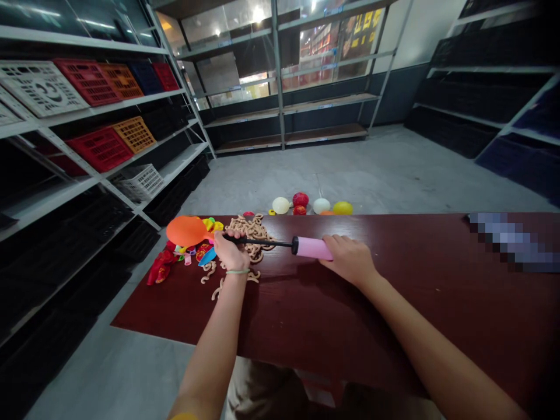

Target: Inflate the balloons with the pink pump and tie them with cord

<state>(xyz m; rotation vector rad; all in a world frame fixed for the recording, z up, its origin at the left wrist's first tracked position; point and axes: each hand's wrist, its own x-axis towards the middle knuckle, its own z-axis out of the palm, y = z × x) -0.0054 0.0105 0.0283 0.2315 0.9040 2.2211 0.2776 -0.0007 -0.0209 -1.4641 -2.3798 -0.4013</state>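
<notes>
My left hand (233, 252) is closed around the dark end of a balloon pump, with a partly inflated orange balloon (186, 231) just to its left; the joint between balloon and pump is hidden by my fingers. My right hand (350, 256) wraps the far end of the pump's pink barrel (311, 247). Between the two hands the black rod (272, 242) is drawn out, level above the table. Under and beside my left hand lie several flat balloons (188, 255), among them a red one (160, 269), and a pile of beige curled pieces (254, 228).
The dark red table (394, 326) ends on the left beyond the balloons. Several inflated balloons (321, 205) show past its far edge. A blurred patch (511, 242) covers something at the right. Shelves with crates (98, 146) stand left; metal racks (324, 106) stand at the back.
</notes>
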